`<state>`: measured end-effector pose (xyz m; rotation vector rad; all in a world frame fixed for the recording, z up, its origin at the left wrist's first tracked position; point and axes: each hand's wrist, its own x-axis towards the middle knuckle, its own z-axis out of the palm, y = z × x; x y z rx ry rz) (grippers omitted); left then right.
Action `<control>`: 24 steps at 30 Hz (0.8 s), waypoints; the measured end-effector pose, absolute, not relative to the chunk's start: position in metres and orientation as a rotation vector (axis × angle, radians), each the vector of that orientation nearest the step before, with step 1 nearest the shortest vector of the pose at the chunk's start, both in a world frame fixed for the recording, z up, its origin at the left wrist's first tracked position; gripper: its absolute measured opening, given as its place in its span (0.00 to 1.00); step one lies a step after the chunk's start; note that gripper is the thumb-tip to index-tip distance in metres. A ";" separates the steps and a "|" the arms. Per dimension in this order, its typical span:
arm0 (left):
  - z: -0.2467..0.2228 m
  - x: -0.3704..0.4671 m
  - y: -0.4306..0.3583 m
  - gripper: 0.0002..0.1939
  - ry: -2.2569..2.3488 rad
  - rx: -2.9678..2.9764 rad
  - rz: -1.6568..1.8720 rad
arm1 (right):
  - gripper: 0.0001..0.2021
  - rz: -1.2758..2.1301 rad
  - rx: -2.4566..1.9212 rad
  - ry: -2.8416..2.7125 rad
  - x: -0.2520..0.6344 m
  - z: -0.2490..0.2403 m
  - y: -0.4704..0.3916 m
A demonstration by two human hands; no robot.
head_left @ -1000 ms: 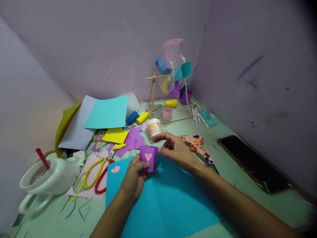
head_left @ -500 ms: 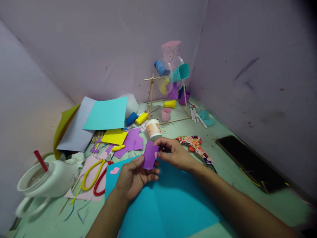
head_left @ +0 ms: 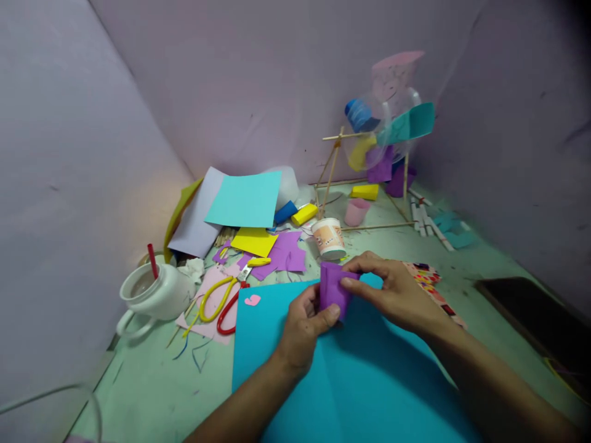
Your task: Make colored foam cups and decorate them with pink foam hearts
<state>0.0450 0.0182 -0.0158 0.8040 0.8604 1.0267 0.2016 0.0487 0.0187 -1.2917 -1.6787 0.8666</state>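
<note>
A small purple paper cup (head_left: pixel 333 289) is held over a large blue sheet (head_left: pixel 295 381). My left hand (head_left: pixel 307 326) wraps round its lower left side, thumb across the front near the bottom. My right hand (head_left: pixel 392 286) pinches the cup's right side close to the rim, index finger at the top and thumb on the front. Its other fingers are mostly hidden. A pink paper cut-out (head_left: pixel 252 300) lies on the sheet's upper left corner. Just behind the cup, a patterned paper cup (head_left: pixel 329 239) stands upside down.
Yellow-handled scissors (head_left: pixel 217 298), red-handled scissors (head_left: pixel 228 317) and a white pot (head_left: pixel 161 292) with a red stick are on the left. A stick-framed wheel (head_left: pixel 367 132) with coloured cups stands behind. A floral glue gun (head_left: pixel 431 283) and a dark phone-like slab (head_left: pixel 530 320) lie right.
The view has swung left, so everything appears further right. Both hands have turned the purple cup, and my left thumb now presses its front. The pink piece at its side is out of sight.
</note>
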 end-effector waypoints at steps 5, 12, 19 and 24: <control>-0.007 0.034 0.028 0.22 0.891 0.827 1.043 | 0.09 0.875 -1.235 -1.621 0.203 0.020 0.049; 0.034 -0.028 0.063 0.18 0.967 0.895 1.375 | 0.04 0.753 -1.186 -1.418 0.198 0.016 0.043; 0.014 -0.030 0.060 0.12 0.918 0.792 1.450 | 0.03 0.770 -1.225 -1.610 0.181 0.020 0.030; -0.005 -0.022 0.054 0.13 0.848 0.764 1.387 | 0.02 0.806 -1.207 -1.828 0.174 0.027 0.017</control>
